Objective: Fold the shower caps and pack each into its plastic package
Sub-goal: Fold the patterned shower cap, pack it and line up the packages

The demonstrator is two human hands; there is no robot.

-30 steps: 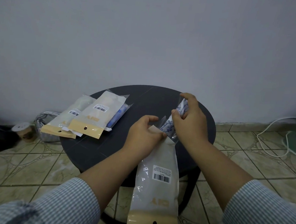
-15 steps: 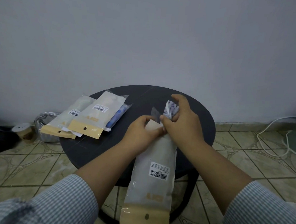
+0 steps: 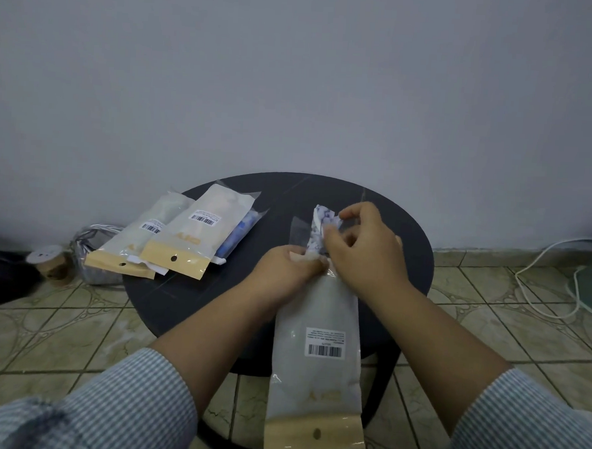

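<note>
A long plastic package (image 3: 317,356) with a barcode label and a tan card end hangs toward me over the near edge of the round black table (image 3: 410,251). My left hand (image 3: 287,270) pinches the package's open mouth. A folded white and blue shower cap (image 3: 321,231) sticks out of that mouth, and my right hand (image 3: 365,248) holds its upper end with curled fingers. Two filled packages (image 3: 188,232) lie side by side on the table's left part, with a blue cap package (image 3: 241,233) partly under them.
A grey wall stands just behind the table. On the tiled floor at the left are a crumpled bag (image 3: 92,248), a small tape roll (image 3: 47,261) and a dark shape. White cables (image 3: 552,272) trail on the floor at the right.
The package has swung from slanted to nearly straight toward me. My right hand has shifted its grip higher on the cap's end, and more of the cap sits inside the package mouth.
</note>
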